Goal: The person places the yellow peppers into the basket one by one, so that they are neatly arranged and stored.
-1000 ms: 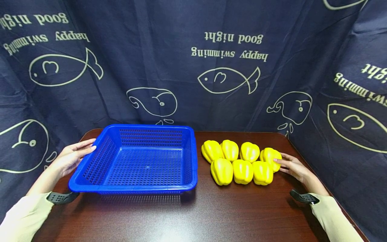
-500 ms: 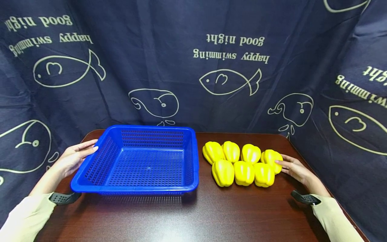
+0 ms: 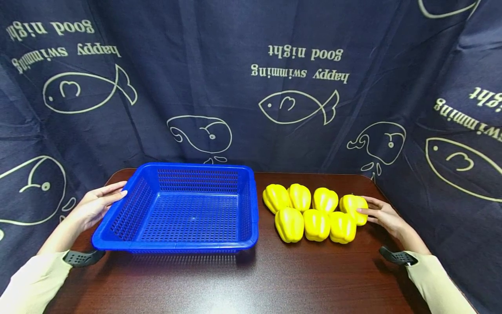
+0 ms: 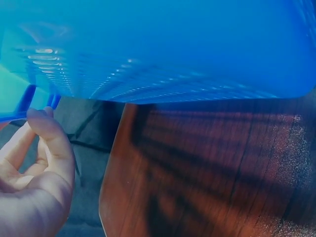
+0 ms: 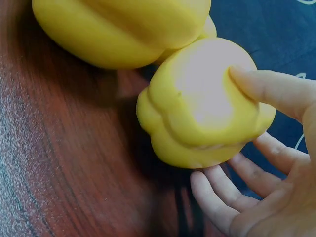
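right hand (image 3: 386, 216) cupping far-right yellow plastic bell pepper (image 3: 354, 209), thumb on top, fingers round its outer side, at right end of back row | judge: close fingers under it, lift straight up so touching peppers stay put | left hand (image 3: 92, 205) open, flat against blue perforated plastic basket (image 3: 251, 205) left rim | six more yellow peppers (image 3: 303, 211) crowd between | dark wood table (image 3: 251, 279), navy fish-print curtain (image 3: 219, 78) behind

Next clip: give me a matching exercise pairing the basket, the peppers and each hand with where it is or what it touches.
Column one:
1. blue basket
2. yellow peppers
3. left hand
4. right hand

Column two:
A. grouped on the table's right side
B. at the basket's left rim
C. holds the rightmost pepper
D. on the table's left side, nothing inside

Pairs: 1-D, 2-A, 3-B, 4-C
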Demonstrator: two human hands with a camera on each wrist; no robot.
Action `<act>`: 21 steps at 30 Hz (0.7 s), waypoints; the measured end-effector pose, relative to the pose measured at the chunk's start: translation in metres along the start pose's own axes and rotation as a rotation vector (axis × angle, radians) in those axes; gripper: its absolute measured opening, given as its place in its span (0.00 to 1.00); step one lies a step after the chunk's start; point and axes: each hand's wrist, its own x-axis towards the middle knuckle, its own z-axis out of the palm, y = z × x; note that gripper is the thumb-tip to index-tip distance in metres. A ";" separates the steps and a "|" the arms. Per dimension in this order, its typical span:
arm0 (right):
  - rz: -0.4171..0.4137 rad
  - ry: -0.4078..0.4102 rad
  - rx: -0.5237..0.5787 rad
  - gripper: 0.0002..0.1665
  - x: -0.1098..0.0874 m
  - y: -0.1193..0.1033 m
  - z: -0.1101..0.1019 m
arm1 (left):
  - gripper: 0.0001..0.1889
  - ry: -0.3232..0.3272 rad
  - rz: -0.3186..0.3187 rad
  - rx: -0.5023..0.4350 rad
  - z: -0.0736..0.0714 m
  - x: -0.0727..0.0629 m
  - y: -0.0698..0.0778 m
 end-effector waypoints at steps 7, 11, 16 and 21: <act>-0.065 0.043 -0.033 0.35 -0.003 -0.006 -0.002 | 0.18 -0.008 0.002 -0.030 0.000 0.001 -0.002; -0.083 0.086 -0.051 0.36 0.001 0.000 -0.008 | 0.17 -0.006 -0.007 -0.028 -0.003 0.003 -0.004; -0.126 0.137 -0.097 0.35 0.000 -0.006 -0.010 | 0.16 -0.001 -0.014 -0.018 -0.007 0.004 -0.006; -0.164 0.145 -0.117 0.42 -0.014 -0.032 -0.002 | 0.16 -0.009 -0.015 -0.032 -0.001 -0.001 -0.001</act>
